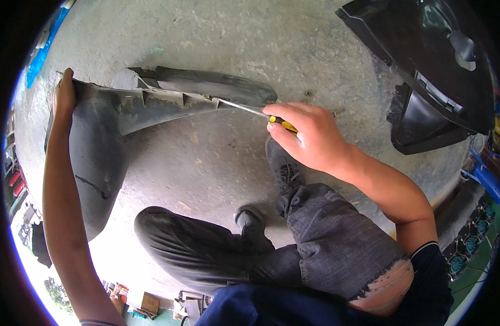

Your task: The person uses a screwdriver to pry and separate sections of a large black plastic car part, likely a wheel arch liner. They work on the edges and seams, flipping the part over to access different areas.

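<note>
A large grey curved plastic panel (pixel 98 157), looking like a vehicle body part, is held up on the left with a ribbed flange along its top edge. My left hand (pixel 65 96) is closed around its far left corner; most of the fingers are hidden behind it. My right hand (pixel 315 136) grips a screwdriver (pixel 244 107) by its black and yellow handle. The metal shaft points left, and its tip meets a small clip-like piece (pixel 207 97) on the flange. Whether the tip is pushed into that piece, I cannot tell.
A black moulded plastic part (pixel 440 81) lies on the concrete floor (pixel 293 43) at the far right. My shoes and bent knees are below the panel. Cardboard boxes (pixel 143 302) stand at the lower left. A blue object (pixel 486 176) is at the right rim.
</note>
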Demonstrator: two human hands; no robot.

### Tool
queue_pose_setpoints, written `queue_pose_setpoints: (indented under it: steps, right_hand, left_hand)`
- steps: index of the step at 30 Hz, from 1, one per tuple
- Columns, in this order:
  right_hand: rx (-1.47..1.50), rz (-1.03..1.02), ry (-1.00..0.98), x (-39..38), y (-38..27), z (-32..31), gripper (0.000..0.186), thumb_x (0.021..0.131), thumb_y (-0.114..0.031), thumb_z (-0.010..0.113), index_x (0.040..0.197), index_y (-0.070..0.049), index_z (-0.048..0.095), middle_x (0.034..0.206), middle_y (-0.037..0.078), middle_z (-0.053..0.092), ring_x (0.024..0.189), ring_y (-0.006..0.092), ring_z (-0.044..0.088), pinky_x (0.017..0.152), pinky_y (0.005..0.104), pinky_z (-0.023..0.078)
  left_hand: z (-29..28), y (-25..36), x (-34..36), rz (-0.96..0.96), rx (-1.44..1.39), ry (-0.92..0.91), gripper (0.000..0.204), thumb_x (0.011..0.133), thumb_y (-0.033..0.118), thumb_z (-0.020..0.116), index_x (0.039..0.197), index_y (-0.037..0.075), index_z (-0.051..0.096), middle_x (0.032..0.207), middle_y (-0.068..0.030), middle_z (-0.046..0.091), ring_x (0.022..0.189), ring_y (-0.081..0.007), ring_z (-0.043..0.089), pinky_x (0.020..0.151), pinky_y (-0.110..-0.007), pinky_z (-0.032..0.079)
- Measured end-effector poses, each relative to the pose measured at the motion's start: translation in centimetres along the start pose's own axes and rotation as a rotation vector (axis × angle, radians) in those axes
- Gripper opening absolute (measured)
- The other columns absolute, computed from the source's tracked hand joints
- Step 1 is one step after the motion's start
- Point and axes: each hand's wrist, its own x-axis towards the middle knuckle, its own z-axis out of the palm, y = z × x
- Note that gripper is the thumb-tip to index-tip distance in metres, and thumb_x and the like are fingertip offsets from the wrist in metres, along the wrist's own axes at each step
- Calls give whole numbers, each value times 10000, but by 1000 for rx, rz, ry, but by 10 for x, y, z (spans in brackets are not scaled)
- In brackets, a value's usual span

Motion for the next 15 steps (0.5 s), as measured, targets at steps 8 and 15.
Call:
queue_pose_setpoints:
  steps: [8,15]
  right_hand:
    - [5,9,18,0,-4,5,240,872,-104,699,1098,-30,667,932,158,711,779,317,697,673,378,551]
    - [7,-1,25,-1,-7,5,243,873,-109,701,1098,-28,662,923,156,708,768,316,694,664,377,550]
  left_hand:
    - [-4,-3,-2,-57,-37,-43,481,927,554,477,764,112,573,690,14,434,640,-125,397,587,-335,328]
    - [-7,4,-7,17,-12,8,518,917,562,488,835,63,601,751,-8,475,715,-141,423,657,-336,355]
